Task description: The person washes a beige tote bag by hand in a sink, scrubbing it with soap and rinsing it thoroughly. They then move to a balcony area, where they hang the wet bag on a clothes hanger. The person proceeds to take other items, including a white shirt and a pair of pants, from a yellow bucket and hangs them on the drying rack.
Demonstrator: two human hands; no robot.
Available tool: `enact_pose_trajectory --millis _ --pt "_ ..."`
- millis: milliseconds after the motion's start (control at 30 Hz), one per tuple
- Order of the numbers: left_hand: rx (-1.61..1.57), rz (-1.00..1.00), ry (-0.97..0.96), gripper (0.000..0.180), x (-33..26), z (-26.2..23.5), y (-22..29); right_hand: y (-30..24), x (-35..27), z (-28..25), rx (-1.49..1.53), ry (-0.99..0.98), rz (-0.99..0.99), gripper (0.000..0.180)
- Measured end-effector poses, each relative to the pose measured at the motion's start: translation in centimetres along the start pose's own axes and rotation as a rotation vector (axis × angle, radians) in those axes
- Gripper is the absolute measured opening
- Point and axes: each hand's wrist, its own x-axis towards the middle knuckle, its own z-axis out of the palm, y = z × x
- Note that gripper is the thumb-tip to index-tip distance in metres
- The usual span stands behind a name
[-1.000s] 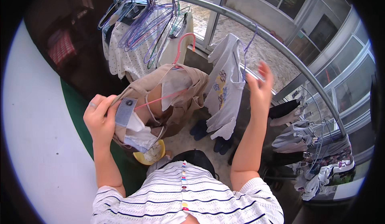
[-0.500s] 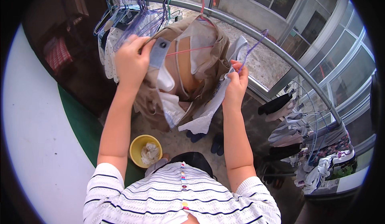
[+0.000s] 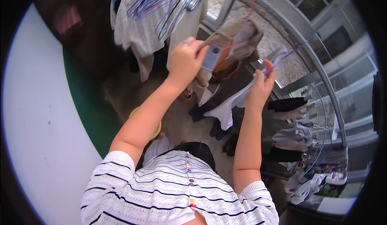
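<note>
A khaki garment [image 3: 227, 33] hangs from a red hanger [image 3: 254, 5] on the metal rail. My left hand [image 3: 186, 61] is closed on its near left edge, beside a blue-grey tab [image 3: 212, 57] with a dark round fastener. The garment is held spread, so its lighter lining shows. To the right, my right hand [image 3: 260, 88] pinches a purple hanger [image 3: 287, 56] near a pale, light-coloured garment [image 3: 231, 104]. That garment hangs down to the left of the hand. Whether those fingers also grip its cloth, I cannot tell.
The curved rail [image 3: 312, 49] crosses beyond my hands. At the far left hang light clothes [image 3: 135, 27] and a bunch of purple hangers [image 3: 161, 1]. Socks and small garments [image 3: 296, 132] hang at the right. Dark shoes [image 3: 219, 131] stand below; my left forearm partly hides a yellow bucket [image 3: 157, 131].
The view has swung, so the rail and clothes sit differently in the picture. The khaki garment appears less widely spread. Both hands keep their holds.
</note>
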Motion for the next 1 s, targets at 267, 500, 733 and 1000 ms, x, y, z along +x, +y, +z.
enact_pose_trajectory --millis 267,500,733,1000 --pt "-0.505 -0.232 -0.595 0.039 -4.5 -3.7 -5.0 -3.4 -6.5 0.9 -0.116 0.072 -0.684 0.046" --pt "-0.261 -0.999 -0.286 0.022 -20.2 -11.6 -21.8 0.5 -16.3 10.1 0.118 -0.877 -0.395 0.020" --pt "-0.212 -1.858 -0.019 0.017 -50.1 -7.2 -33.7 25.4 -31.3 16.0 -0.454 -1.593 0.389 0.029" --pt "-0.580 -2.318 0.379 0.019 -63.6 0.2 -39.8 52.2 -47.2 21.6 -0.859 -1.974 0.276 0.055"
